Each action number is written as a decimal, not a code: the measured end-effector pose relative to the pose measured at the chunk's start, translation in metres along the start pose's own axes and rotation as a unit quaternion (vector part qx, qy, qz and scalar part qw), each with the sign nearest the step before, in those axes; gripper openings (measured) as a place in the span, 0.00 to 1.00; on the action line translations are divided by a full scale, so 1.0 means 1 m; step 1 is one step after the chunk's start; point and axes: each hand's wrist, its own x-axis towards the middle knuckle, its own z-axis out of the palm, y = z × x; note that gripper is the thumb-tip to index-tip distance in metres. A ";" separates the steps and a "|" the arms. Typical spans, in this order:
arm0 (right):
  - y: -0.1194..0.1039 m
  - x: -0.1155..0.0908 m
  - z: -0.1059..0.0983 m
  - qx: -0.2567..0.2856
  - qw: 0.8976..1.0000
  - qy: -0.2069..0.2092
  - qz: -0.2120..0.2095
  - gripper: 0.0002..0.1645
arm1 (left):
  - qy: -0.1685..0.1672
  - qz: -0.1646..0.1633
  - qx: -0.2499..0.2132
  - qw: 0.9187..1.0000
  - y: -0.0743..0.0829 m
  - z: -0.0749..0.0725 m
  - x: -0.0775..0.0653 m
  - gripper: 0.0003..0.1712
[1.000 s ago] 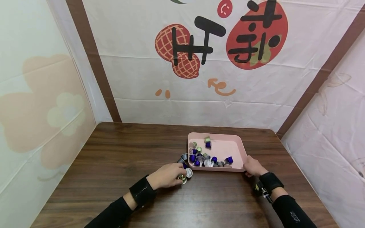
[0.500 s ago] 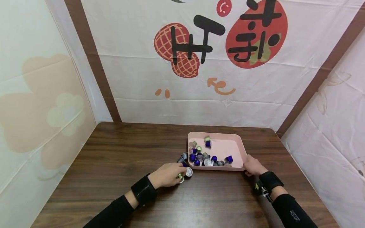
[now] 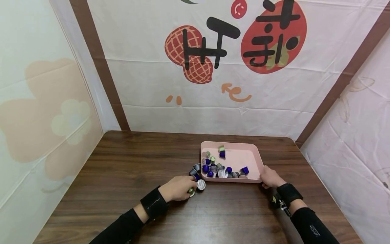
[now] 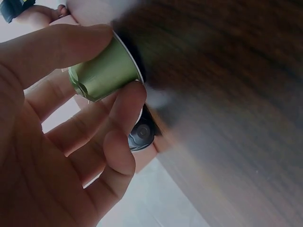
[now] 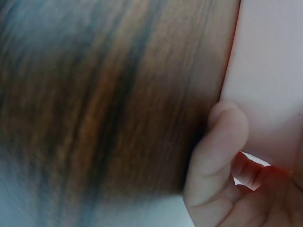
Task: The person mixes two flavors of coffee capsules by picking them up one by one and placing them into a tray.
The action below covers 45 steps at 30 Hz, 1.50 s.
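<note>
My left hand [image 3: 178, 188] pinches a green coffee capsule [image 4: 105, 72] between thumb and fingers, close over the table just left of the tray's front corner. Beside those fingertips lies a capsule with its white lid [image 3: 201, 184] facing up. Dark grey and blue capsules [image 3: 195, 168] are bunched against the left wall of the pink tray [image 3: 243, 154]. My right hand [image 3: 270, 177] grips the tray at its front right corner, the thumb [image 5: 221, 137] against the outside of the wall.
Inside the tray, several blue, green and grey capsules [image 3: 214, 169] gather along the left and front. The brown wooden table [image 3: 137, 152] ends at a printed cloth backdrop [image 3: 146, 88]. More cloth hangs on both sides.
The left hand shifts slightly with the green capsule, and the white-lidded capsule beside it has turned a little. The right hand and tray stay in place.
</note>
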 end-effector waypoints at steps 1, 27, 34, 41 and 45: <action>0.000 0.000 0.000 0.001 1.000 0.000 0.000 0.20 | -0.001 -0.001 -0.002 1.000 -0.001 0.000 0.000 0.10; 0.000 -0.001 0.000 0.002 1.000 0.001 -0.002 0.23 | 0.052 -0.004 -0.038 0.998 -0.013 -0.050 0.008 0.08; 0.000 0.000 0.000 0.005 1.000 -0.007 0.002 0.24 | 0.055 0.005 -0.043 0.998 -0.012 -0.059 0.026 0.09; -0.004 -0.001 -0.001 0.004 1.000 -0.006 0.004 0.22 | 0.060 0.015 -0.030 0.998 -0.012 -0.071 0.052 0.10; -0.005 -0.003 -0.002 0.007 1.000 -0.005 0.000 0.20 | 0.056 0.004 -0.039 0.998 -0.012 -0.078 0.067 0.11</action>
